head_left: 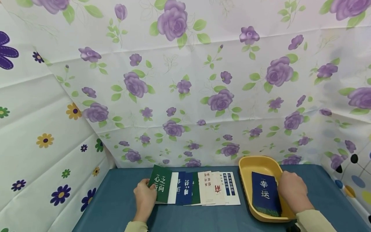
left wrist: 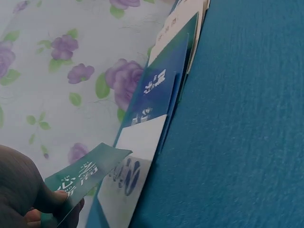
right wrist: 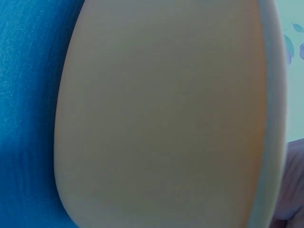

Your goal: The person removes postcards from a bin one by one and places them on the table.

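Observation:
My left hand (head_left: 145,196) pinches a green card (head_left: 160,185) with white Chinese characters, thumb on its front, at the left end of a row of overlapping cards. In the left wrist view the green card (left wrist: 88,175) tilts above a white card (left wrist: 135,166) with grey-blue writing. On the right, my right hand (head_left: 294,190) reaches over the right rim of a yellow tray (head_left: 246,166), its curled fingers at the right edge of a blue card (head_left: 263,190) with white characters. Those fingertips are hidden. The right wrist view is mostly filled by the tray's outer side (right wrist: 161,114).
The row holds blue cards (head_left: 184,190), a cream card (head_left: 205,190) and a white card with blue bands (head_left: 232,190). It lies on a blue-green table (head_left: 203,219), with a flowered sheet (head_left: 197,90) rising behind. A dark object (head_left: 293,227) shows below the tray.

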Available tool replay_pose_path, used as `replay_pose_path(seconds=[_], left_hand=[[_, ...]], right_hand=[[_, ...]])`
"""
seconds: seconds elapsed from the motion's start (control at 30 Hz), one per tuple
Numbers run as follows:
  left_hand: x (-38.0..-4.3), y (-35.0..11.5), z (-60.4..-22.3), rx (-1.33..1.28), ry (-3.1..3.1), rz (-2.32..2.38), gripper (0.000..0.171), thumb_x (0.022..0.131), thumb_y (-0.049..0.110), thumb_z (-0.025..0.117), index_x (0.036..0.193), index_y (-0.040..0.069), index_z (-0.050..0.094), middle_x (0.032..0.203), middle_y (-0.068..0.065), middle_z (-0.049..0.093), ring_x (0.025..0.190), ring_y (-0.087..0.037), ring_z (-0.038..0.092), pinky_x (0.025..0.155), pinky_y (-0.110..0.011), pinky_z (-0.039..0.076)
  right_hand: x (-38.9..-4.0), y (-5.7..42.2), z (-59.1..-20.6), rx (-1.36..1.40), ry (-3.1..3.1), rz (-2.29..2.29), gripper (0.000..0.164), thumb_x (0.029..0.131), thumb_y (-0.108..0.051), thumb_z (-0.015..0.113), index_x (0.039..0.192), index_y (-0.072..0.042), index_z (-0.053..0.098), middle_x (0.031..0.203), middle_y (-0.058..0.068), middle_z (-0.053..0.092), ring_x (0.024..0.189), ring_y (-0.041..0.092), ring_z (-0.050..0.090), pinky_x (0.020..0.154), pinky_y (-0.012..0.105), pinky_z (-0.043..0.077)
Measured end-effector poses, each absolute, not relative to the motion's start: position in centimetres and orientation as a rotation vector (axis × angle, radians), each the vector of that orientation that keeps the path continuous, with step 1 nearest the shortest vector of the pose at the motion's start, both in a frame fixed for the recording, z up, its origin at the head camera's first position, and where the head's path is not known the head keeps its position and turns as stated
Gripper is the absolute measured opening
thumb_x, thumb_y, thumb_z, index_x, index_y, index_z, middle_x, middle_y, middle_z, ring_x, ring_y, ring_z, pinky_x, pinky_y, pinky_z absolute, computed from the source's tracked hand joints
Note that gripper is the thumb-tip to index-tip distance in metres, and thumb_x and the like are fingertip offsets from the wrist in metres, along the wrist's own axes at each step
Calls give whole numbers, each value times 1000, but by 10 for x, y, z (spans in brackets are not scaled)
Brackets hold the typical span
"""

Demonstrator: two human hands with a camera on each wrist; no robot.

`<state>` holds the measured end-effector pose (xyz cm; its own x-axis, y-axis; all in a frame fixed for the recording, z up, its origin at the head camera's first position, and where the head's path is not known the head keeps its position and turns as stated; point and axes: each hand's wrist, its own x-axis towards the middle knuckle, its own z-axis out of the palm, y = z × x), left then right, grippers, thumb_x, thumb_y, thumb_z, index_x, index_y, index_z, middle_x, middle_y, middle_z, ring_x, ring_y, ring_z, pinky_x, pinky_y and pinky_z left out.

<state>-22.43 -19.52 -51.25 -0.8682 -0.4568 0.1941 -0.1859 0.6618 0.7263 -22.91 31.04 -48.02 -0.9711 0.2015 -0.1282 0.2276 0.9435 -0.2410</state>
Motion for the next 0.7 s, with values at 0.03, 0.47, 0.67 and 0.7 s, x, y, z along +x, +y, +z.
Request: replay_pose_path(seconds=[0.03, 0.47, 0.67, 0.7], left_hand=[[-225, -195, -514, 506, -2527, -1049, 27, 85, 4, 62, 111, -3, 60, 94, -16, 62, 83, -27, 61, 61, -40, 50], [-230, -198, -530, 531, -2546, -1002, 26, 85, 2, 60, 109, -7, 59, 97, -23, 60, 87, -33, 60, 67, -45, 48], [-232, -202, -535, 568, -2595, -948, 24, 83, 5, 63, 105, -6, 62, 93, -21, 61, 83, -33, 60, 65, -47, 48], [-232, -203, -535, 577, -2603, -939, 24, 83, 6, 64, 104, -5, 62, 91, -20, 61, 81, -32, 60, 65, -47, 48]], right_hand=[[-229, 311, -480, 331, 2999, -388, 11, 86, -3, 54, 86, 7, 54, 67, 11, 53, 57, 23, 53, 46, 39, 45], [-226, 309, -477, 334, 2990, -404, 11, 86, -4, 53, 83, 7, 55, 65, 10, 52, 56, 22, 52, 45, 38, 44], [-227, 310, -478, 309, 2985, -390, 12, 86, -5, 54, 84, 7, 56, 64, 10, 52, 55, 23, 53, 45, 39, 44], [-228, 310, -478, 308, 2984, -388, 12, 86, -5, 54, 84, 7, 56, 64, 10, 52, 55, 23, 53, 45, 39, 44]])
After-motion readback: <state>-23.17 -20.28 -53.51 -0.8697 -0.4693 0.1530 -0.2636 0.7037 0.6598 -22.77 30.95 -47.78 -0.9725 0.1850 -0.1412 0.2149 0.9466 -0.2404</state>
